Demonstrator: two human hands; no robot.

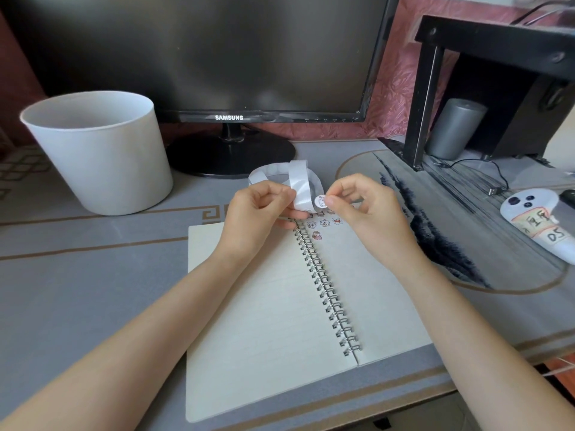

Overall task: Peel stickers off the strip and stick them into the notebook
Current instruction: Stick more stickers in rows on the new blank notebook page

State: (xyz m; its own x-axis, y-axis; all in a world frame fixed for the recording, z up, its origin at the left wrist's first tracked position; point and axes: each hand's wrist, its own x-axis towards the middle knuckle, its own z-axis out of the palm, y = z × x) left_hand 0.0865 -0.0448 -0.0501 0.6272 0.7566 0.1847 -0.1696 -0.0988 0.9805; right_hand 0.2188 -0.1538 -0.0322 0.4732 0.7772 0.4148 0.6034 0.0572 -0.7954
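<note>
White sticker (320, 201), pinched by right hand (357, 209), may fold onto itself; left hand (261, 209) grips strip (300, 185).

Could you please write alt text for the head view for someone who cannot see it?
The right hand pinches a round sticker at the white strip gripped by the left hand, above an open spiral notebook bearing several stickers, on a grey desk.

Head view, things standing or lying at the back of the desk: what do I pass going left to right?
White bin → monitor stand → grey cylinder → white controller.
</note>
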